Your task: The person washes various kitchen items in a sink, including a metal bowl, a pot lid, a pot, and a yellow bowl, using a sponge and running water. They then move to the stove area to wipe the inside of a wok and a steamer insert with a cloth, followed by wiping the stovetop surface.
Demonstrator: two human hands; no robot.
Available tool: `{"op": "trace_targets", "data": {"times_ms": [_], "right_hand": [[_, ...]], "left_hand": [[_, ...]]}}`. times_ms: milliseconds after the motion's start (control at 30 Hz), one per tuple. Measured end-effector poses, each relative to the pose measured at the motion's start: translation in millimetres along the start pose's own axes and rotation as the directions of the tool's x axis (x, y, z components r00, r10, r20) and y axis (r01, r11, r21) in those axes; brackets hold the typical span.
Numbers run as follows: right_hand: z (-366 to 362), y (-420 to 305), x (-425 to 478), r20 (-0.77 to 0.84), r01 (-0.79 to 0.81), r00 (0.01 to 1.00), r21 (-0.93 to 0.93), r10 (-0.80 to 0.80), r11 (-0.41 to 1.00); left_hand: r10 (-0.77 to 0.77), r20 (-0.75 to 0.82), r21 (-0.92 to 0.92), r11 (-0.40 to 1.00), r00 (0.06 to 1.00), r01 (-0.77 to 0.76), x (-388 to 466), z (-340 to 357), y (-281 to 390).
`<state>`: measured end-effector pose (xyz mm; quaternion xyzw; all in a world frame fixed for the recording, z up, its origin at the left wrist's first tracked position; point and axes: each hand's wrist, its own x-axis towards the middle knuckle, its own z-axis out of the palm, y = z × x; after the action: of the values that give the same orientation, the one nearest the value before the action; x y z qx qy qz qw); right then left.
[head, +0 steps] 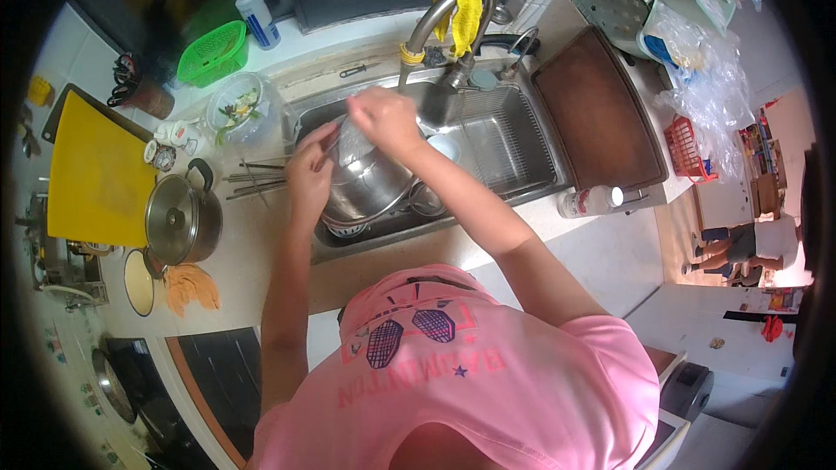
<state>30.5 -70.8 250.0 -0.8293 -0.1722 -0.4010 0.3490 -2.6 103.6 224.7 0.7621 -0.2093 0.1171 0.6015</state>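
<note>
A shiny metal pot or bowl [371, 192] is tilted over the left basin of a steel sink [562, 163]. My left hand [312, 166] is at its left rim, fingers bent around the edge. My right hand [385, 119] is closed at the pot's far side, below the faucet [418, 32]; whether it holds something is hidden. Between my hands, a pale, translucent patch shows on the metal; I cannot tell whether it is a bag, a cloth or water. Small dishes, including a white bowl [444, 147], lie in the sink beside the pot.
Left of the sink are chopsticks [255, 181], a clear bowl with greens [238, 111], a lidded pot [183, 219], an orange cloth [191, 288] and a yellow board [101, 173]. At right are a brown board [597, 111] and a plastic bottle [588, 201]. A person [761, 241] stands far off.
</note>
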Motion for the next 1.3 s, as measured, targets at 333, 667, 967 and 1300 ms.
{"op": "trace_targets", "data": {"times_ms": [333, 667, 967, 1300], "right_hand": [[15, 3, -134, 0.280, -0.856, 0.504, 0.038, 0.817, 0.515], [-1, 68, -145, 0.904, -0.877, -0.039, 0.172, 0.425, -0.448], [16, 90, -151, 0.952, -0.688, -0.056, -0.256, -0.302, -0.679], [-25, 129, -190, 0.948, -0.883, -0.100, 0.055, 0.302, -0.465]], "left_hand": [[-0.364, -0.603, -0.391, 0.910, 0.710, 0.135, -27, 22, -35], [-0.241, -0.345, -0.301, 0.944, 0.907, 0.137, -9, -12, -29], [-0.203, 0.599, -0.798, -0.076, 0.775, 0.597, 13, -35, -167], [-0.749, 0.210, -0.784, 0.255, 0.628, 0.566, -21, 2, -82]]}}
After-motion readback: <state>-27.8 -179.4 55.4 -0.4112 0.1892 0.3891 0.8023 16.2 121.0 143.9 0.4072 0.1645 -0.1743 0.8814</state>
